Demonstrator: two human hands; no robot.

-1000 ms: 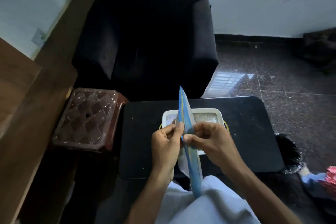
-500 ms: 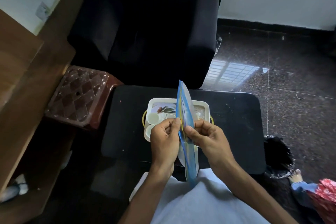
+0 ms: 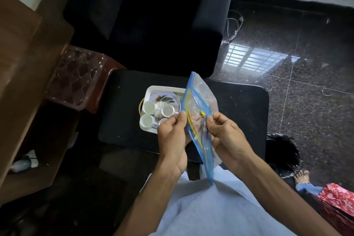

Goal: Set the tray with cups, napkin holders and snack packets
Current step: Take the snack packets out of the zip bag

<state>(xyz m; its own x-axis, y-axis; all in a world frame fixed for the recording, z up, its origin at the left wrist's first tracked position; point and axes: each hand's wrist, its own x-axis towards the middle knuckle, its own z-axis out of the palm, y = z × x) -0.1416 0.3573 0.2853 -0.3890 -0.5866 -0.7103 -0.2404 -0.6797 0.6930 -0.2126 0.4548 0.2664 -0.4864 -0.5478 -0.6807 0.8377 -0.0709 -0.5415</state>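
Note:
Above a black table (image 3: 239, 113) I hold up a clear zip bag with a blue seal strip (image 3: 199, 101), its mouth facing me. My left hand (image 3: 173, 136) pinches the left lip of the seal and my right hand (image 3: 226, 138) pinches the right lip, so the mouth gapes slightly. Something pale shows dimly inside the bag. Behind it sits a white tray (image 3: 153, 89) holding several small white cups (image 3: 148, 107); the bag and my left hand hide its right part.
A black armchair (image 3: 153, 15) stands just beyond the table. To the left stand a brown plastic stool (image 3: 76, 78) and wooden furniture (image 3: 23, 59). Dark polished floor (image 3: 306, 63) lies to the right, with another person's foot (image 3: 301, 176) at lower right.
My view has tilted down and closer. The bag has turned from edge-on, and its two lips have parted a little between my hands. More of the tray's cups now show.

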